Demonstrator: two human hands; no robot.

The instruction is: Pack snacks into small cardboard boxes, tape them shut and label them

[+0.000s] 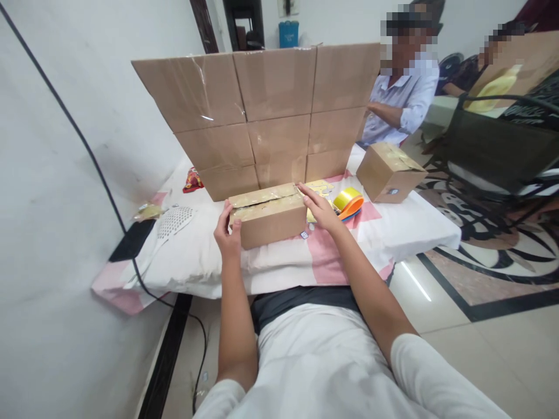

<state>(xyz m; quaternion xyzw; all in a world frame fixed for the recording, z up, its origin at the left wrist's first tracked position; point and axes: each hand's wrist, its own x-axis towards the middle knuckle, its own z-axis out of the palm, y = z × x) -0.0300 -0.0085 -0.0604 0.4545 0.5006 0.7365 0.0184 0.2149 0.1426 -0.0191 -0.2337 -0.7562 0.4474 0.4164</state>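
A small taped cardboard box lies on the low mattress in front of me. My left hand grips the box's left end, fingers curled round its corner. My right hand presses against the box's right end, fingers together along the top edge. Just right of that hand lies a yellow tape roll in an orange dispenser. Behind the box stands a wall of stacked cardboard boxes.
Another sealed box sits at the mattress's right side, near a seated person in a light shirt. A black cable runs down the left wall. A red packet and a white perforated object lie to the left.
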